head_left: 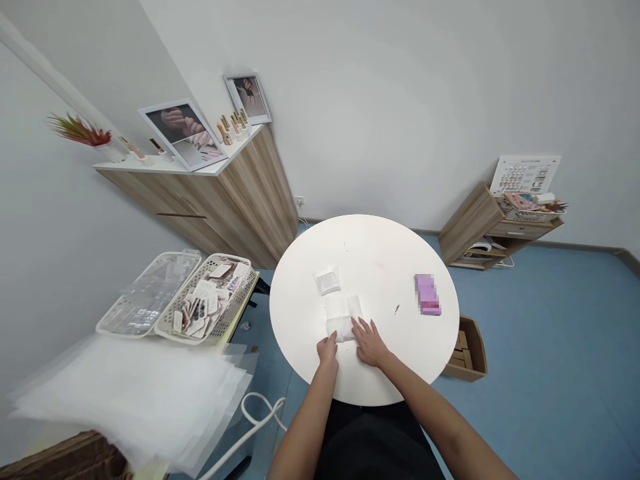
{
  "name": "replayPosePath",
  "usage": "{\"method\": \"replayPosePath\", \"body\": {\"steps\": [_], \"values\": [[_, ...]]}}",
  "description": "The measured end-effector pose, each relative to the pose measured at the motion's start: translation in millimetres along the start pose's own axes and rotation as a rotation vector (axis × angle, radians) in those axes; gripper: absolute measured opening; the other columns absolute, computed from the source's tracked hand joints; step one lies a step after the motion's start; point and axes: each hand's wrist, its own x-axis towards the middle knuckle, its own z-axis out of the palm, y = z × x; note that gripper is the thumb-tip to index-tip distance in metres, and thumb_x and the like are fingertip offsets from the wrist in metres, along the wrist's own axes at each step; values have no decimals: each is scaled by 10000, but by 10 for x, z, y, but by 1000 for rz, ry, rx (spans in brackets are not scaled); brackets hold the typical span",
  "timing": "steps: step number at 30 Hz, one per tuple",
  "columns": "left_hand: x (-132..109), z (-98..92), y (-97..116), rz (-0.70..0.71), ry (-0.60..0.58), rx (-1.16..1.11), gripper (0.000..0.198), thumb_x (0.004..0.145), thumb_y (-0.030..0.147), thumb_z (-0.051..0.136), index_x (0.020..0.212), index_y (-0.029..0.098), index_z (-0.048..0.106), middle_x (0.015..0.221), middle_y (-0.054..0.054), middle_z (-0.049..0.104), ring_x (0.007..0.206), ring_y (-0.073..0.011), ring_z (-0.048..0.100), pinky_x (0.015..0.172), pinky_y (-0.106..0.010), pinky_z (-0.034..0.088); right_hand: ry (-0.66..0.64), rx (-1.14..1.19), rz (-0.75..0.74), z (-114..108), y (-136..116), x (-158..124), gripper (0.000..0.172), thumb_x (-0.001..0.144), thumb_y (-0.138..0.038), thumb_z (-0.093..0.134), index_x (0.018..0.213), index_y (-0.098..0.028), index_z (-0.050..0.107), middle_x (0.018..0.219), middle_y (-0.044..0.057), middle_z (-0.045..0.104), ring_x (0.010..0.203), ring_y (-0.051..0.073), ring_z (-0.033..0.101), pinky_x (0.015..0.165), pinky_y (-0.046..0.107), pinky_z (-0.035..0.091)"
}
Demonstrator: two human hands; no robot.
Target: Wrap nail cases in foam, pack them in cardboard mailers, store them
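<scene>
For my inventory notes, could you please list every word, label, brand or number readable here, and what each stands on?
No text here can be read.
Printed chart on the wooden cabinet: too small.
Pink packet on the round white table: too blurred.
Cards in the beige plastic basket: too small.

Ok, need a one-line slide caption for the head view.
Left hand and right hand touch a white packet on a round white table.

A pink packet lies on the table; framed nail photos stand on a wooden cabinet across the room.
</scene>
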Motion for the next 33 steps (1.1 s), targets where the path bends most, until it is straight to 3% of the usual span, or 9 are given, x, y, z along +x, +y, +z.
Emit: {"method": "replayPosePath", "body": {"steps": [4,8,11,15,18,22,25,28,33], "values": [[6,67,131,-36,51,-55,257,899,351,443,853,179,627,798,-85,686,749,-222,671,683,-380,551,-20,37,2,14,45,-2,632,804,-234,475,1427,-152,408,1598,108,190,1458,323,160,1151,606,106],[-102,135,285,70,79,-82,179,847,340,504,821,193,603,1036,-100,665,1023,-242,630,874,-405,531,-24,71,-25,78,120,14,677,801,-223,482,1462,-151,351,1603,107,177,1468,312,128,1160,596,98],[-180,220,381,276,74,-55,154,860,318,500,844,207,605,1163,-93,628,1176,-251,557,1001,-450,466,-15,163,-72,146,214,25,746,760,-157,491,1482,-124,303,1599,121,187,1476,289,105,1177,544,140],[-210,256,381,518,5,94,286,925,257,410,1150,205,581,1266,-104,602,1209,-245,548,1009,-487,466,50,320,-159,203,349,30,724,719,-65,470,1435,-76,363,1582,166,215,1481,258,102,1177,491,230],[-198,182,296,707,-112,231,456,915,194,391,1370,192,422,1387,-113,531,1279,-230,500,1033,-461,458,121,369,-195,189,399,15,606,736,-49,462,1338,-123,484,1565,150,267,1466,252,185,1160,483,290],[-143,29,203,944,-224,476,542,876,171,431,1412,152,350,1501,-145,400,1380,-250,384,1076,-460,409,271,296,-194,185,373,-62,496,776,-41,423,1244,-144,551,1502,160,376,1408,263,319,1133,521,322],[-67,-44,206,987,-275,667,540,833,135,470,1369,162,407,1512,-136,389,1363,-271,404,1066,-470,395,338,206,-182,274,345,-124,574,760,-22,390,1320,-107,481,1435,181,454,1364,265,377,1124,528,335],[23,-62,250,1011,-299,777,540,816,74,453,1342,195,438,1475,-106,451,1328,-250,447,1093,-479,343,320,137,-200,391,358,-126,659,736,-7,373,1389,-84,404,1415,179,479,1356,265,387,1117,520,354],[173,-95,375,1027,-373,703,574,762,64,503,1318,190,447,1374,-122,544,1261,-262,499,1049,-453,398,339,114,-188,381,363,-23,632,746,-17,422,1370,-117,433,1340,155,544,1275,271,459,1076,495,407]]}}
